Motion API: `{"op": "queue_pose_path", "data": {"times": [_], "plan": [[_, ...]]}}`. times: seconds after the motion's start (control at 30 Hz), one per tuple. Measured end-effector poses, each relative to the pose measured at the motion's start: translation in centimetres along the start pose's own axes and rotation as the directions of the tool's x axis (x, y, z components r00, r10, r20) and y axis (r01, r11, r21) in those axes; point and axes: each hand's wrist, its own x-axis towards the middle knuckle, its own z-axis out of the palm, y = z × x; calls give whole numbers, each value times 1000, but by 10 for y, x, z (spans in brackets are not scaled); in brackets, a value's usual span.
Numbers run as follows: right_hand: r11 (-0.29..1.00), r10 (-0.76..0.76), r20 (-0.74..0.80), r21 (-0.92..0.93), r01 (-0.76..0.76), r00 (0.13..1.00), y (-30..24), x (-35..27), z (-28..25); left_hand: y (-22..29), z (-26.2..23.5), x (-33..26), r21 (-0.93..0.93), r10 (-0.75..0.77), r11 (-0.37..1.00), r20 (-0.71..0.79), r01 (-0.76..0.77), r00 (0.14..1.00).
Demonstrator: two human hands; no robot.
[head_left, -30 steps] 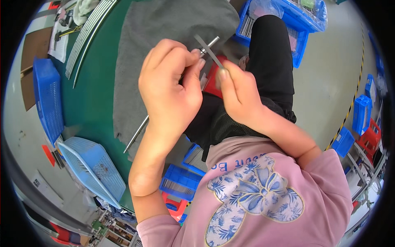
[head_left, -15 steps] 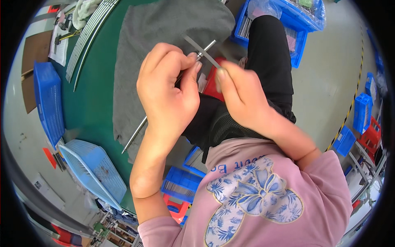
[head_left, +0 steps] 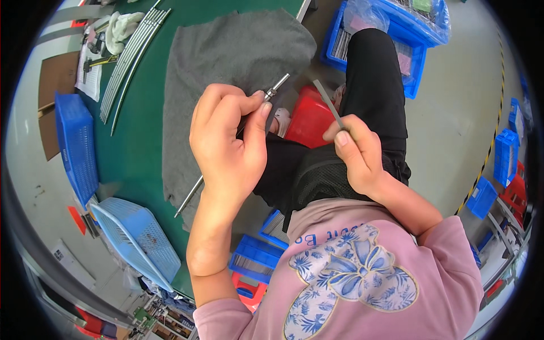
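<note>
My left hand [head_left: 229,133] is closed round a thin metal rod [head_left: 188,196], thumb and forefinger pinching it just below a small collar near its upper end. The rod's stepped tip [head_left: 279,84] sticks out past the fingers, and its long lower part slants out under my wrist over a grey cloth [head_left: 226,51]. In my right hand [head_left: 361,150] is a narrow flat grey strip that looks like a file [head_left: 327,103], gripped at its lower end between thumb and fingers. The file stands apart from the rod, pointing up and left.
Several similar rods [head_left: 131,62] lie on the green table [head_left: 144,122], beside calipers [head_left: 101,61]. Blue baskets [head_left: 139,235] stand along the table's left side. A red stool [head_left: 310,116] is below my hands. A blue crate [head_left: 416,79] holding parts sits beyond my leg.
The file was across the rod near its tip; my right hand has drawn it away to the right and down. The rod stays in my left hand, a little lower in view.
</note>
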Motion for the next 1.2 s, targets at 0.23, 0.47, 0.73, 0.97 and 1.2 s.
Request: {"op": "queue_pose_path", "data": {"times": [0.23, 0.47, 0.73, 0.97, 1.2], "plan": [[874, 228, 180, 395, -283, 957, -12, 12, -1, -2, 0, 0, -11, -4, 1000, 0, 4, 1000], [999, 35, 51, -21, -34, 998, -32, 79, -5, 2, 2, -1, 72, 45, 997, -47, -41, 998], [836, -133, 77, -526, 154, 988, -56, 112, -19, 0, -5, 7, 134, 46, 990, -112, -31, 993], [468, -423, 248, -764, 444, 871, -81, 127, -12, -56, -9, 36, 381, -53, 904, -346, 192, 937], [332, -556, 303, -772, 541, 774, -99, 135, -11, -57, -12, 33, 154, -25, 982, -465, 109, 885]]}}
